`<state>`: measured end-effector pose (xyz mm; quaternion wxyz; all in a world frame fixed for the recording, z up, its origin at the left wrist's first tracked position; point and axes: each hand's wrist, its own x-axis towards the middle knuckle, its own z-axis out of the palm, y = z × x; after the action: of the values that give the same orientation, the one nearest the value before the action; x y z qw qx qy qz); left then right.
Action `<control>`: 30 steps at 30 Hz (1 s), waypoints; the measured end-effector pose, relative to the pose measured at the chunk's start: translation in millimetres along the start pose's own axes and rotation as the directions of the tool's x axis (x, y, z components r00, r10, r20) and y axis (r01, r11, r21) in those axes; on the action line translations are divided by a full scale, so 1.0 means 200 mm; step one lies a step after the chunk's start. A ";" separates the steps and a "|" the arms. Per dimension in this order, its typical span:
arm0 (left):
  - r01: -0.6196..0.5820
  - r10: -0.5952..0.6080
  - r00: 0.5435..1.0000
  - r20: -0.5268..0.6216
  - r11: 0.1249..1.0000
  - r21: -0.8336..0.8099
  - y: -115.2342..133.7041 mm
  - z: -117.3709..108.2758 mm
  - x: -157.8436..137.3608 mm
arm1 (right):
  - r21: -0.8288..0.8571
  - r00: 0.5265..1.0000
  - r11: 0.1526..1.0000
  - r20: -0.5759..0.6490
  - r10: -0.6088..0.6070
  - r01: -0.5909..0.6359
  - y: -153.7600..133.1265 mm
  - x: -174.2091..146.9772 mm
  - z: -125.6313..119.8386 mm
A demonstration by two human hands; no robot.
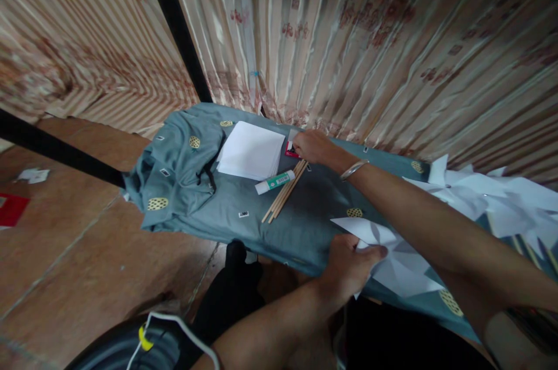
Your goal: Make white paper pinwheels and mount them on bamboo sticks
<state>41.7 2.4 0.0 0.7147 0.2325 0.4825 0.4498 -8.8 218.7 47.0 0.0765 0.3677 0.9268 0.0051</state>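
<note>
My left hand (349, 262) pinches a folded white paper pinwheel (403, 262) near its middle, with the thumb on top. The blades fan out to the right, over the front edge of the cloth. Reaching across to the back, my right hand (316, 146) has its fingers bent down at a small red box (291, 152). Its fingertips are closed together, and whatever lies between them is too small to make out. Left of the box lies a stack of white paper squares (251, 150). A green and white glue stick (275, 182) and several thin wooden sticks (285, 191) rest in front.
A grey-green cloth (235, 236) with pineapple prints covers the low table, bunched at its left end. More white paper pinwheels (501, 196) crowd the right end. Striped curtains (305, 39) hang close behind, beside dark poles (178, 27). A white cord (181, 323) hangs at lower left.
</note>
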 end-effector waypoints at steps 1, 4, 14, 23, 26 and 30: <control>0.000 0.000 1.000 -0.005 1.000 -0.004 -0.01 0.00 0.00 | 0.012 1.000 1.000 -0.009 0.003 -0.003 0.00 0.00 0.00; 0.014 -0.014 1.000 -0.023 1.000 -0.004 -0.03 0.00 0.01 | 0.057 0.999 0.998 -0.038 0.023 -0.020 0.00 -0.01 0.02; -0.028 0.031 0.999 0.017 0.989 -0.148 0.06 -0.04 -0.01 | 0.588 0.973 0.809 -0.182 0.141 -0.007 0.06 -0.18 -0.15; -0.092 0.073 0.993 -0.096 0.972 -0.217 0.12 -0.06 0.06 | 0.983 0.818 -0.093 -0.077 0.570 0.157 0.01 -0.98 -0.24; -0.138 0.111 0.984 -0.136 0.968 -0.208 0.15 -0.07 0.07 | 0.960 0.768 -0.219 0.008 0.640 0.173 -0.04 -1.16 -0.08; -0.180 0.148 0.975 -0.166 0.965 -0.193 0.16 -0.07 0.09 | 0.936 0.739 -0.309 0.089 0.668 0.167 -0.08 -1.26 0.11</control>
<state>18.3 32.4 11.1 0.6569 0.1617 0.4644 0.5715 164.6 34.0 59.4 -0.4958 0.4720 0.4202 -0.5957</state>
